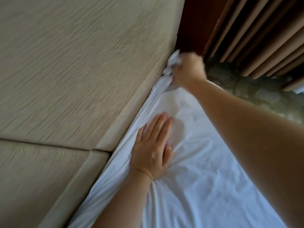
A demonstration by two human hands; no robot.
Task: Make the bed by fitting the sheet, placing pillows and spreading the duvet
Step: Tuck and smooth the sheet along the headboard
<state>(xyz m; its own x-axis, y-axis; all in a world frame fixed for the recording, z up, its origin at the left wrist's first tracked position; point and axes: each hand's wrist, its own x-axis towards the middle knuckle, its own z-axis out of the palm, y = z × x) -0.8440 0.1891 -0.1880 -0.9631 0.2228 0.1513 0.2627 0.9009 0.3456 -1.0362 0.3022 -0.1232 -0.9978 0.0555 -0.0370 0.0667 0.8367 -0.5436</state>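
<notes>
At the bed corner beside the padded headboard, the right hand gripped a bunched corner of the white sheet, fingers curled round it. The left hand lay flat, fingers straight, pressing the sheet onto the mattress near the headboard.

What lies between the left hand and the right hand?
Only bare, creased sheet, seen in the head view; the left hand presses it flat, the right hand grips its bunched corner.
</notes>
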